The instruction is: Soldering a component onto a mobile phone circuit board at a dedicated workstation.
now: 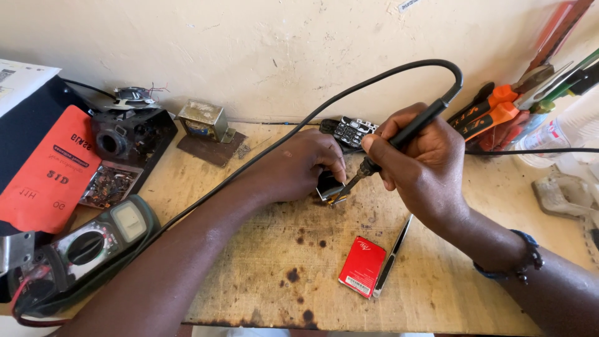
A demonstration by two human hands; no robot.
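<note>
Black and slim, the soldering iron sits in the right hand, whose fingers wrap its handle like a pen. Its long axis runs diagonally: the cord end points up and to the right, the metal tip points down and to the left, meeting a small dark part near the middle of the wooden counter. The iron's black cord arcs over from the handle top and trails left across the left forearm. The left hand lies palm down with its fingers pinched onto the small dark part, pressing it to the counter.

Just behind the hands lies a keypad phone. A red battery and a dark pen lie side by side on the near counter, below the right wrist. Orange-handled pliers lean at the right wall. To the left sit a multimeter, a red card, a black casing and a small metal transformer.
</note>
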